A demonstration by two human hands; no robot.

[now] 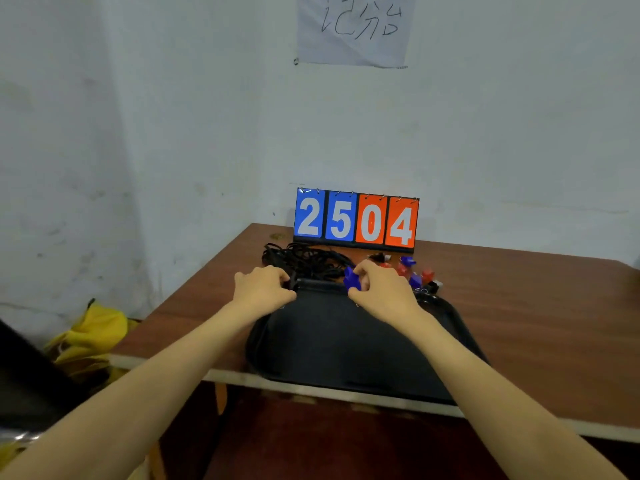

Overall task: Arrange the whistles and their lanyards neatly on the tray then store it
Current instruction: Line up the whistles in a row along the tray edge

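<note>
1. In the head view, both hands are working in the middle of the frame, over the far edge of the black tray (346, 344).
2. The right hand (382, 292) is pinching a blue whistle (352, 279) with curled fingers.
3. The left hand (265, 289) is pinching the end of a black lanyard (317, 282), which is stretching across to the whistle.
4. The lanyard pile (304, 259) is lying tangled on the table (536, 306), just above the left hand. The loose whistles (415, 273), red and blue, are sitting right of the right hand. They seem to be lying on the table, not the tray.
5. A scoreboard (356, 221) is standing behind everything.
6. What could go wrong: if this lanyard is still caught in the pile, pulling it may drag the whole tangle along and knock the small whistles away. The tray is also sitting right at the near table edge, so leaning on it could tip it off.
</note>
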